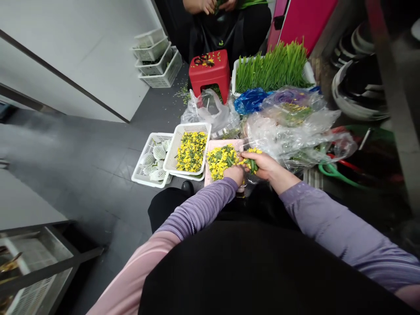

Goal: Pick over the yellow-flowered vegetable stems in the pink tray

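My right hand (262, 165) is closed around a small bunch of yellow flowers with green stems (252, 164). Right beside it, my left hand (235, 174) is curled shut at the edge of the pink tray (207, 178); what its fingers hold, if anything, is hidden. A heap of the same yellow flowers and green pieces (220, 161) lies in that tray, under and left of my hands. To the left, a white basket (171, 153) contains more yellow flowers (192, 151).
Another white basket (139, 173) carries net-wrapped produce (159, 152). Clear plastic bags (278, 135) lie to the right, near green-handled scissors (331, 170). Ahead are a red stool (210, 76) with scissors on it, long green stalks (272, 70) and a co-worker's hands (208, 6).
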A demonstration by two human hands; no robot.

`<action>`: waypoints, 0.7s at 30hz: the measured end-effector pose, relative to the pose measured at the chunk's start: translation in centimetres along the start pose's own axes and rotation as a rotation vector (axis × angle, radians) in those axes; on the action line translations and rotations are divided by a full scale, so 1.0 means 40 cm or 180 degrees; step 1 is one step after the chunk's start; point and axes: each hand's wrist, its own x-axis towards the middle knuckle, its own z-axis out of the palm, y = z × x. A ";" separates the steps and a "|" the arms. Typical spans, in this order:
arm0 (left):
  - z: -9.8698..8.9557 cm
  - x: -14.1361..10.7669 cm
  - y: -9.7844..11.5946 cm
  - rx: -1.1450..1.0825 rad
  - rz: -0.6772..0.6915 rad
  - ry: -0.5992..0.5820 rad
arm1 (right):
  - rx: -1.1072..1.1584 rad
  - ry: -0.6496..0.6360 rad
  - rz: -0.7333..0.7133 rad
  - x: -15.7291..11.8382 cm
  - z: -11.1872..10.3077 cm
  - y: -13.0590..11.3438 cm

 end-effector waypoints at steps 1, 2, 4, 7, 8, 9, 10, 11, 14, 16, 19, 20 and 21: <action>-0.007 -0.004 -0.010 -0.0140 -0.0074 0.0037 | -0.0001 -0.0040 -0.0008 0.002 -0.003 0.000; -0.015 -0.010 -0.024 -0.0334 -0.0168 0.0115 | -0.0014 -0.0081 -0.0026 0.004 -0.006 0.001; -0.037 -0.027 -0.061 -0.0998 -0.0329 0.0324 | -0.0138 -0.0100 -0.0081 0.008 -0.011 0.007; -0.079 -0.061 -0.110 -0.2581 -0.0532 0.0423 | -0.0666 -0.0017 -0.0284 0.014 -0.011 0.029; -0.092 -0.071 -0.118 -0.3069 -0.0595 0.0431 | -0.0912 -0.0012 -0.0394 0.016 -0.009 0.040; -0.104 -0.081 -0.122 -0.3458 -0.0629 0.0470 | -0.1166 -0.0059 -0.0511 0.019 -0.007 0.051; -0.113 -0.089 -0.121 -0.3738 -0.0628 0.0536 | -0.1412 -0.0144 -0.0610 0.022 -0.006 0.061; -0.121 -0.094 -0.117 -0.3923 -0.0593 0.0603 | -0.1638 -0.0243 -0.0679 0.025 -0.006 0.071; -0.135 -0.103 -0.100 -0.4140 -0.0491 0.0585 | -0.2229 -0.0434 -0.0826 0.035 -0.010 0.084; -0.145 -0.105 -0.095 -0.4035 -0.0470 0.0370 | -0.2726 -0.0383 -0.1093 0.039 -0.014 0.079; -0.164 -0.111 -0.102 -0.3439 -0.0308 0.0207 | -0.3695 -0.0252 -0.1593 0.034 -0.016 0.059; -0.172 -0.112 -0.106 -0.3237 -0.0229 0.0193 | -0.3971 -0.0219 -0.1690 0.030 -0.016 0.052; -0.179 -0.113 -0.109 -0.3127 -0.0166 0.0148 | -0.4182 -0.0209 -0.1742 0.025 -0.015 0.045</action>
